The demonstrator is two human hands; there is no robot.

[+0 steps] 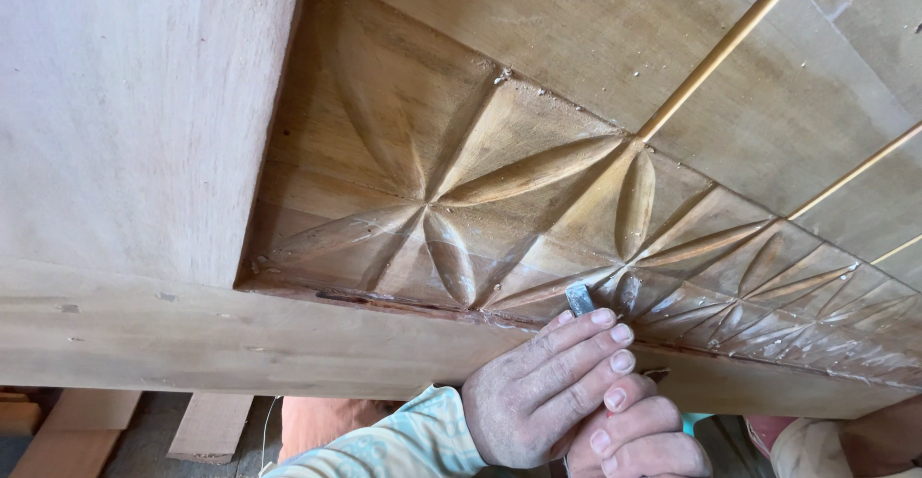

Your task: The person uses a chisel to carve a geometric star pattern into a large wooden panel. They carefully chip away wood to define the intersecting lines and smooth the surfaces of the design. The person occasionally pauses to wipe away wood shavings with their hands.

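Pale timber framing fills the view, and set into it is a carved wooden panel (538, 199) with petal-shaped flutes. Low at its edge both hands press together: the left hand (543, 396) lies over the right hand (639, 435), jointly clenched around a small metal blade (578, 298) touching the carving. A slip here would likely gouge a petal. Wrists sit low, fingers extended upward.

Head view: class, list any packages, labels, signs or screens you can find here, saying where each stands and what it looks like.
None in view. The picture shows only a carved wooden panel with petal shapes, plain boards around it, and the left hand over the right hand, pressing a small grey metal blade at the panel's lower edge.
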